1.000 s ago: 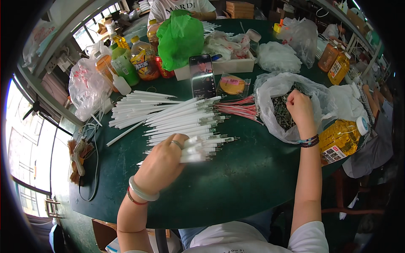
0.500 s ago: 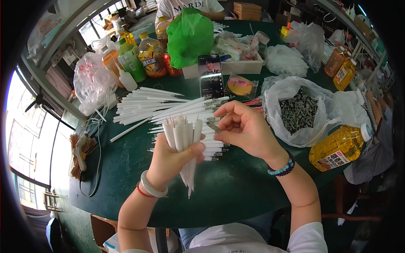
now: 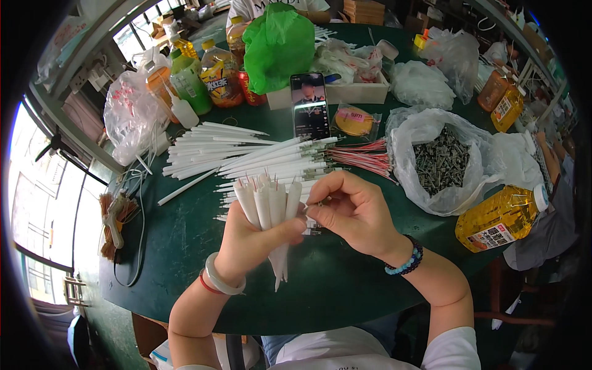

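My left hand is closed around a bundle of white tapered tubes, thick ends up, with thin reddish wires sticking out of the tops. Beside the bundle my right hand pinches a small greyish part, mostly covered by the fingertips. Its exact kind is hard to make out. Behind both hands lie more white tubes in a loose pile, several with small dark pieces at their ends. Red and white wires fan out at the pile's right. A clear plastic bag stands open, holding many small metallic parts.
A lit phone stands upright behind the pile, beside a yellow packaged item. Bottles and a green bag stand farther back. An oil bottle lies at the right. A cable hangs over the table's left side.
My right hand has moved slightly left and down with the small part, up against the tube bundle. The left hand holds the bundle in nearly the same place.
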Action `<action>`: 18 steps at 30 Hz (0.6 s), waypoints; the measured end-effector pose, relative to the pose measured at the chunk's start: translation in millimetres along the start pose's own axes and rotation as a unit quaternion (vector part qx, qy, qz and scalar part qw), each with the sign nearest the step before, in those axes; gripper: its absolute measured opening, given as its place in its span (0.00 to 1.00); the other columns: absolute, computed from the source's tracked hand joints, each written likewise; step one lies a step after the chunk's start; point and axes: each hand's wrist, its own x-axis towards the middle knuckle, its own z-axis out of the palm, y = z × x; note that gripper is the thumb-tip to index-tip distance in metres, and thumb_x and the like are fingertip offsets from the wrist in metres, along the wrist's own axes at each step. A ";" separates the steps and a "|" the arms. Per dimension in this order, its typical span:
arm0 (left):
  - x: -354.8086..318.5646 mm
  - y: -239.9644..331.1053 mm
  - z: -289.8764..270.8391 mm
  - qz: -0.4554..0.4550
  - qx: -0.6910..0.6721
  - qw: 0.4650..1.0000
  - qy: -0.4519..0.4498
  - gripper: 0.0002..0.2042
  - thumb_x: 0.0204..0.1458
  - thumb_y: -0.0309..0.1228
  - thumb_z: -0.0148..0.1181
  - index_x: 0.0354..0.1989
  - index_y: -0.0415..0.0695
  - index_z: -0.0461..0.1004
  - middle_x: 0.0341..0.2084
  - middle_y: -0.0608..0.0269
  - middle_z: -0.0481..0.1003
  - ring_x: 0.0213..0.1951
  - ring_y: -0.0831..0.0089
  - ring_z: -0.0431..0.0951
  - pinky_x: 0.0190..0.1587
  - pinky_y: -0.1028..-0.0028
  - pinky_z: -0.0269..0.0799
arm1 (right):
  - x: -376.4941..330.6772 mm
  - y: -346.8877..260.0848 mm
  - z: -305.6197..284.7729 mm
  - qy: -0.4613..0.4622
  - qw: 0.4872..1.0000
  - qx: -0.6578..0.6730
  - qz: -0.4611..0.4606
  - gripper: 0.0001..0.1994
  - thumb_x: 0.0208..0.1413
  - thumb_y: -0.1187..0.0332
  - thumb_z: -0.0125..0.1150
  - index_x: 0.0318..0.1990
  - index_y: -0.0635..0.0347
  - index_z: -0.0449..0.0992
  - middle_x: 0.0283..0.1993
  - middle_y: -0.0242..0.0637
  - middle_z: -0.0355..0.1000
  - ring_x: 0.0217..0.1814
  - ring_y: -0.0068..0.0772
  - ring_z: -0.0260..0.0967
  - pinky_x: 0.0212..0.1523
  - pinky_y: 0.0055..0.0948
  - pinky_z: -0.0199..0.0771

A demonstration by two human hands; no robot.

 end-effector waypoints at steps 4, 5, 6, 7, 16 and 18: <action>1.3 -1.1 3.6 0.027 0.010 0.999 0.023 0.11 0.39 0.20 0.60 0.32 0.34 0.68 0.26 0.60 0.72 0.24 0.77 0.74 0.27 0.79 0.72 | -4.0 -5.0 3.6 0.063 0.997 0.029 0.037 0.08 0.46 0.79 0.57 0.35 0.67 0.68 0.35 0.33 0.67 0.35 0.18 0.66 0.36 0.16 0.69; 1.3 -1.7 3.3 0.027 0.011 0.999 0.024 0.11 0.39 0.20 0.60 0.32 0.34 0.68 0.26 0.60 0.72 0.24 0.77 0.74 0.27 0.79 0.72 | -4.2 -5.2 4.9 0.061 0.997 0.027 0.046 0.09 0.46 0.79 0.57 0.35 0.67 0.67 0.34 0.33 0.67 0.35 0.18 0.67 0.37 0.16 0.69; 1.2 -2.9 2.5 0.028 0.015 0.999 0.031 0.11 0.39 0.20 0.60 0.33 0.34 0.68 0.26 0.60 0.72 0.24 0.77 0.74 0.27 0.80 0.72 | -3.7 -5.8 4.9 0.061 0.997 0.028 0.045 0.09 0.46 0.79 0.57 0.35 0.67 0.67 0.34 0.33 0.67 0.35 0.18 0.67 0.37 0.16 0.69; 1.1 -3.9 2.4 0.029 0.017 0.999 0.036 0.11 0.39 0.20 0.60 0.33 0.34 0.68 0.26 0.60 0.72 0.24 0.77 0.74 0.27 0.80 0.72 | -3.6 -6.5 4.4 0.053 0.996 0.036 0.059 0.09 0.46 0.79 0.57 0.36 0.67 0.67 0.34 0.33 0.68 0.35 0.18 0.67 0.37 0.16 0.70; -1.2 -1.4 6.7 0.030 -0.009 0.999 0.032 0.10 0.40 0.22 0.61 0.32 0.34 0.69 0.24 0.61 0.72 0.24 0.77 0.74 0.27 0.79 0.71 | 1.6 -14.8 -6.0 0.096 0.992 0.068 0.045 0.10 0.46 0.79 0.58 0.38 0.67 0.69 0.34 0.34 0.69 0.36 0.19 0.68 0.38 0.16 0.70; -2.7 0.0 7.2 0.036 0.006 0.999 0.021 0.10 0.41 0.22 0.61 0.32 0.34 0.69 0.24 0.61 0.73 0.24 0.77 0.74 0.27 0.80 0.71 | 6.3 -20.1 -14.8 0.106 0.993 0.055 -0.015 0.11 0.45 0.79 0.58 0.39 0.66 0.69 0.35 0.35 0.70 0.36 0.19 0.68 0.39 0.18 0.69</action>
